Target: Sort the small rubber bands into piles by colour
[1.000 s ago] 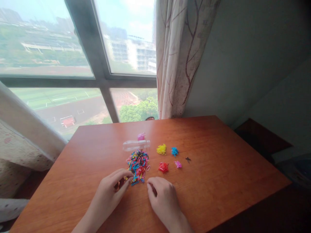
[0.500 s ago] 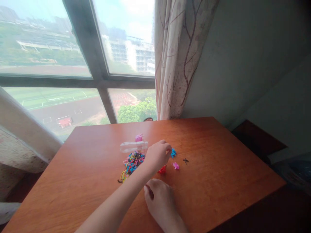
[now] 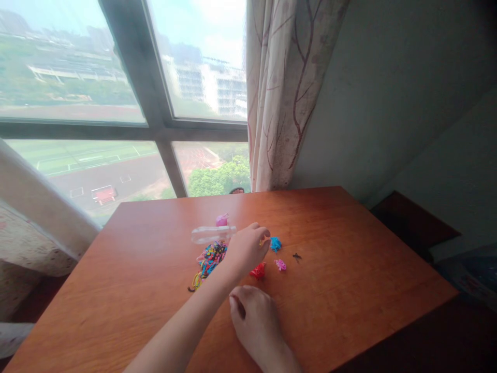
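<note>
My left hand (image 3: 247,245) reaches over the middle of the table, its fingers bent and the fingertips apart. Just right of the fingertips lies a small blue heap of rubber bands (image 3: 275,244). A bit of yellow (image 3: 262,242) shows between thumb and fingers; whether it is touched I cannot tell. My right hand (image 3: 256,316) rests curled on the table, its fingers mostly hidden, in front of the red rubber bands (image 3: 258,270). Beside my left wrist is a tangled pile of multicoloured rubber bands (image 3: 212,258). Pink bands (image 3: 280,265) and a few black bands (image 3: 297,256) lie further right.
Behind the mixed pile a clear plastic bottle-shaped container (image 3: 212,234) lies on its side. A pink-purple object (image 3: 222,220) sits beyond it. The wooden table (image 3: 349,280) reaches to a window (image 3: 155,129) and a patterned curtain (image 3: 272,103).
My left hand has drawn back slightly left from the blue heap, and its fingertips have parted. More of the blue and red bands now shows. My right hand has stayed almost still.
</note>
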`<state>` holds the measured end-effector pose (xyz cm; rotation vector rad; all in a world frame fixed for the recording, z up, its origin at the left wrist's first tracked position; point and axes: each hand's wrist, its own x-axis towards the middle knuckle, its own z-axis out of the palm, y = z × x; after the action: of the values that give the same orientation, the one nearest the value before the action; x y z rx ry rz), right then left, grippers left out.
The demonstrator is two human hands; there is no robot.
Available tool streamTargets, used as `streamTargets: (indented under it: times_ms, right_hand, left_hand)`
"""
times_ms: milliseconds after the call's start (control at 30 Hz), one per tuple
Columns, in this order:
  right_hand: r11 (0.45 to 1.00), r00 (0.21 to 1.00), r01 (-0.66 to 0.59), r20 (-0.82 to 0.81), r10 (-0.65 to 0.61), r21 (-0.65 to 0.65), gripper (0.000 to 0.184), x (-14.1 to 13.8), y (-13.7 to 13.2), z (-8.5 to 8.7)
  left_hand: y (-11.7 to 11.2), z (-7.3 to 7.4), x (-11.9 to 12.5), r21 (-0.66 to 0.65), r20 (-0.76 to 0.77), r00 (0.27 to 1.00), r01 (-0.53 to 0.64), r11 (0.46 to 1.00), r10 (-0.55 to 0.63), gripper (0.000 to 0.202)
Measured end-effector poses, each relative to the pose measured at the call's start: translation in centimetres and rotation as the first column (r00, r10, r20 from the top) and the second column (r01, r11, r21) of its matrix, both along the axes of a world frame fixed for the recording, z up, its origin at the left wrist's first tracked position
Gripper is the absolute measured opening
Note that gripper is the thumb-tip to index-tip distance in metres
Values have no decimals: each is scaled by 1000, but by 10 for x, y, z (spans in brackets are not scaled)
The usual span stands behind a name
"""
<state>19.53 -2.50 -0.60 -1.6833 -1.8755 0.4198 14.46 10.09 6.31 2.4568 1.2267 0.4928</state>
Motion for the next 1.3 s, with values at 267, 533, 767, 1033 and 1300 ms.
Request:
streamTargets:
  times_ms: [267, 533, 767, 1033, 1300]
  right_hand:
    - [999, 999, -25, -32, 26, 35, 19, 0, -2, -2]
    - [998, 1000, -25, -13, 26, 59, 17, -1, -2, -3]
    - [1000, 1000, 1, 24, -2, 12, 16, -3, 3, 3]
    - [996, 990, 83, 114, -81, -14, 12, -14, 39, 25]
    - [991, 968, 93, 243, -67, -97, 8, -20, 59, 35]
  left_hand:
    - [-41, 2, -97, 27, 126, 981, -153, 988, 149, 16]
    - [-73, -44, -155, -23, 150, 942, -299, 954, 299, 20]
    - [-75, -55, -163, 8, 131, 930, -348, 937, 344, 18]
    - [-76, -57, -160, 56, 113, 941, -328, 943, 320, 18]
    - [-77, -57, -157, 15, 109, 951, -293, 956, 289, 20]
